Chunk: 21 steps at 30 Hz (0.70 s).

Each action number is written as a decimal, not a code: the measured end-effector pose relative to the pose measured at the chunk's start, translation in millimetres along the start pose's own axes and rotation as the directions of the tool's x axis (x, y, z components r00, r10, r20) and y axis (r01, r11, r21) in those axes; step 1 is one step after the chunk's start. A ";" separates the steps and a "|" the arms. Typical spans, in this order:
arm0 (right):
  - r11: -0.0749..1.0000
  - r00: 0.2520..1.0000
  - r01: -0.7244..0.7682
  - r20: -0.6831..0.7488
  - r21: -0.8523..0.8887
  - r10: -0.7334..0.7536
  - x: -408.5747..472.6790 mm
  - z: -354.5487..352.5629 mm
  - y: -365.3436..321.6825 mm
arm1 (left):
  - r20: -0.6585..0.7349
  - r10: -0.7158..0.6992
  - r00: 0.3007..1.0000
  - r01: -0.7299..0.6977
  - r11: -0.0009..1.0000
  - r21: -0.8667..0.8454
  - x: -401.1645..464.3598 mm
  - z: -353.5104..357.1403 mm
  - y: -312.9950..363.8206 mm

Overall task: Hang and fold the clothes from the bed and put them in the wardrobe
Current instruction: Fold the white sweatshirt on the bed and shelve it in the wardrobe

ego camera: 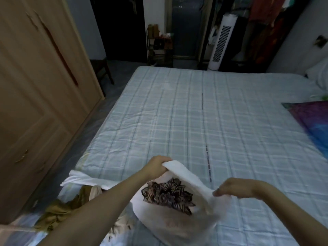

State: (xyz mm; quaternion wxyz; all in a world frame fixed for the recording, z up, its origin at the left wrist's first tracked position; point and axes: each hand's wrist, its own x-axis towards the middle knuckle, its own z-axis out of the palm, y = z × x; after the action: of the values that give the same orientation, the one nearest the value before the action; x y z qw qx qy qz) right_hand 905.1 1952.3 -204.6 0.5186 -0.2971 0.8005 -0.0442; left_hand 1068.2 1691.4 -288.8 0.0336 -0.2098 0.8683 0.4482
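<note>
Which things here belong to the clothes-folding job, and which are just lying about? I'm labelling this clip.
Job:
left hand and right hand, both gripping the white printed shirt
olive garment
bed
wardrobe

Lying about:
tower fan
purple-blue cloth
small shelf

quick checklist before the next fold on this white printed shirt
1. Left hand grips the white shirt edge: ok.
2. Right hand pinches the same edge: ok.
3. Flower print faces up: ok.
4. Bare bed ahead to lay it flat: ok.
5. Olive garment clear of the shirt: cannot tell, the left arm hides where they meet.
6. Wardrobe doors open for stowing: not ok, shut.
</note>
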 end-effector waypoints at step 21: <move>0.649 0.794 0.604 -0.422 0.463 -0.438 -15.3 -27.9 -38.3 | 0.122 -0.129 0.984 0.096 0.964 0.246 5.9 21.6 -33.5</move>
State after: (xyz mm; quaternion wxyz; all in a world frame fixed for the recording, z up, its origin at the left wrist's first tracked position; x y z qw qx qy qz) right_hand 902.1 1922.3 -165.0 0.4326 -0.3361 0.6900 -0.4730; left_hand 1073.3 1689.4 -328.7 0.1434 -0.2220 0.8984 0.3508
